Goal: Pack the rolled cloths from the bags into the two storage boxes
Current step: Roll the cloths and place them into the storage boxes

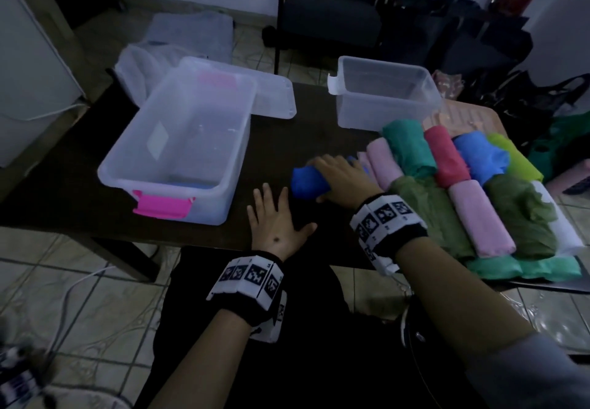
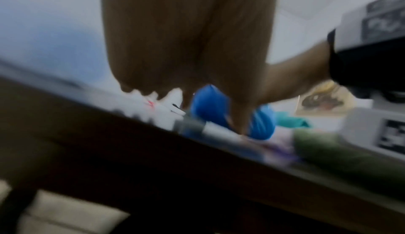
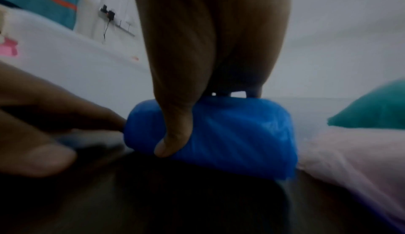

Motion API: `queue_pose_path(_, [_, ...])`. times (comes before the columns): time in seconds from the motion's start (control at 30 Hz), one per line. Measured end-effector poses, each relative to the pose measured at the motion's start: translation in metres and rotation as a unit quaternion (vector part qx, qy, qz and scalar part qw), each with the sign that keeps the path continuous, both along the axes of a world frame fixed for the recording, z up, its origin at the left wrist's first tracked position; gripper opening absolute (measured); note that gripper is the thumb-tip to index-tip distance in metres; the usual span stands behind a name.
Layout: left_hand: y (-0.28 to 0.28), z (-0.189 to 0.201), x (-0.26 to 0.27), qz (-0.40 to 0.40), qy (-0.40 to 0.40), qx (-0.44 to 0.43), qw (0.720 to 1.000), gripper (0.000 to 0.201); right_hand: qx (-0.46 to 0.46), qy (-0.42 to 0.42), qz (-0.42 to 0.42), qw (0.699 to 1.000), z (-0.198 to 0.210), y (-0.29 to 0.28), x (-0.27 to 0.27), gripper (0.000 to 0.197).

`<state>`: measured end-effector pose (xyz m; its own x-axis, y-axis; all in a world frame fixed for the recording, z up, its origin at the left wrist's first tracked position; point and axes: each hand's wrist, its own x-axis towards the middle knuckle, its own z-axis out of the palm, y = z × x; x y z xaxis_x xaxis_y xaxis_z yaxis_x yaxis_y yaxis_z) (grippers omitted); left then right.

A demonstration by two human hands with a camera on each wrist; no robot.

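The left wrist view is smeared throughout: the box (image 2: 162, 109) behind the fingers is a white blur, and the green roll (image 2: 342, 153) has no clear edges. The right hand (image 1: 341, 179) covers the middle and far end of the blue roll (image 1: 308, 185), so its full length is hidden. In the head view the white roll (image 1: 565, 233) is cut off by the right edge. The contents of the bags (image 1: 510, 57) beyond the surface (image 1: 79, 185) are too dark to tell.
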<state>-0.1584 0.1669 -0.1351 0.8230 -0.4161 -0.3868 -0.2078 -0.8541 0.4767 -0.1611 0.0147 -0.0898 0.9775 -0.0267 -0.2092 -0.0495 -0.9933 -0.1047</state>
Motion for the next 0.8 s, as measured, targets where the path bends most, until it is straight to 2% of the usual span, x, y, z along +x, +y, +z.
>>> queue_pose_path(0.17, [0.013, -0.008, 0.004, -0.037, 0.012, 0.03, 0.999, 0.103, -0.015, -0.014, 0.106, 0.994, -0.004, -0.005, 0.006, 0.058])
queue_pose_path(0.27, [0.014, -0.006, 0.004, -0.045, 0.031, 0.028, 0.998, 0.104, -0.004, -0.004, 0.148, 0.989, -0.005, -0.012, 0.005, 0.065])
queue_pose_path(0.37, [0.015, -0.004, 0.005, -0.048, 0.032, 0.032, 0.998, 0.104, 0.105, -0.019, 0.058, 0.993, 0.004, -0.013, 0.002, 0.077])
queue_pose_path(0.43, [0.014, -0.005, 0.005, -0.046, 0.033, 0.036, 0.998, 0.104, 0.167, -0.092, -0.049, 0.98, 0.01, -0.009, 0.0, 0.068])
queue_pose_path(0.5, [0.014, -0.007, 0.003, -0.04, 0.023, 0.035, 0.998, 0.104, 0.174, -0.146, -0.166, 0.96, 0.012, 0.004, 0.0, 0.052])
queue_pose_path(0.53, [0.013, -0.007, 0.003, -0.038, 0.016, 0.032, 0.999, 0.104, 0.189, -0.129, -0.227, 0.947, 0.01, 0.012, 0.004, 0.058])
queue_pose_path(0.6, [0.014, -0.007, 0.003, -0.043, 0.019, 0.032, 0.998, 0.105, 0.238, -0.027, -0.308, 0.921, 0.002, 0.026, 0.014, 0.087])
queue_pose_path(0.67, [0.016, -0.004, 0.006, -0.059, 0.037, 0.044, 0.997, 0.108, 0.235, 0.039, -0.294, 0.926, -0.007, 0.037, 0.019, 0.099])
queue_pose_path(0.8, [0.024, 0.01, 0.019, -0.058, 0.086, 0.018, 0.994, 0.117, 0.236, 0.067, -0.152, 0.958, -0.012, 0.026, 0.025, 0.093])
